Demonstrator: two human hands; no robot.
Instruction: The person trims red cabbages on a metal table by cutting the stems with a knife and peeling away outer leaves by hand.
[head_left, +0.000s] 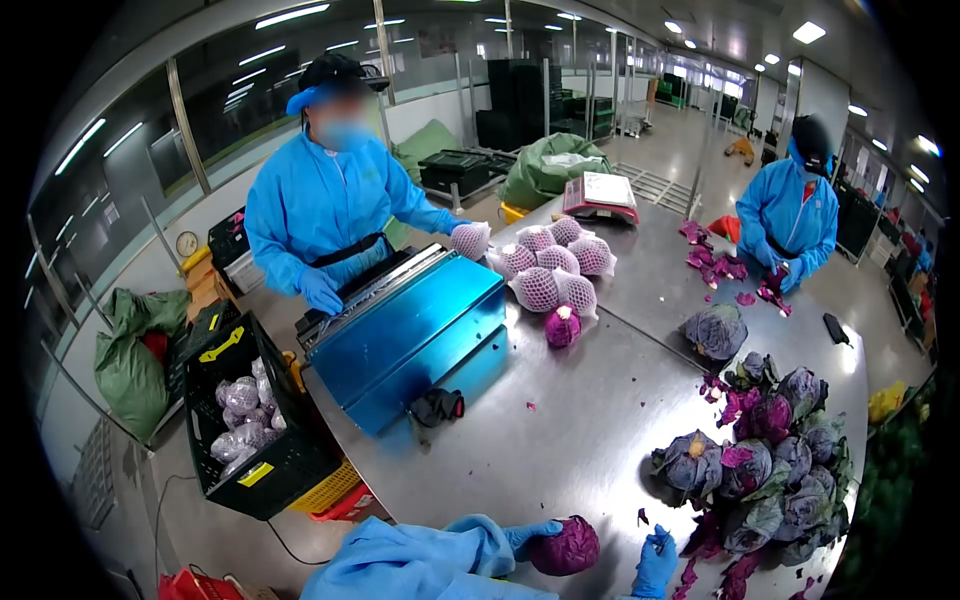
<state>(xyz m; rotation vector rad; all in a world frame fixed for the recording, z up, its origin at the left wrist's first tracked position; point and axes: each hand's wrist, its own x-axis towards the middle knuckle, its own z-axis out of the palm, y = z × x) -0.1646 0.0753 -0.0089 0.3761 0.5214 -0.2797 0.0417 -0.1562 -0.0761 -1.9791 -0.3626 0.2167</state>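
Observation:
At the bottom of the head view, my gloved left hand (533, 534) grips a peeled red cabbage (565, 547) from its left side, close above the steel table (560, 440). My gloved right hand (656, 563) is a short way to the right of that cabbage, its fingers curled; whatever they may hold is too small to make out. Beside it lie loose purple leaves (706, 535). A heap of unpeeled red cabbages (790, 500) with dull outer leaves covers the table's right side.
Net-wrapped cabbages (557, 262) and one bare cabbage (562, 326) stand mid-table, near a blue-fronted machine (410, 330) and a scale (601, 198). A co-worker (335, 195) handles a netted cabbage; another (790, 215) handles leaves. A black crate (262, 480) holds wrapped cabbages.

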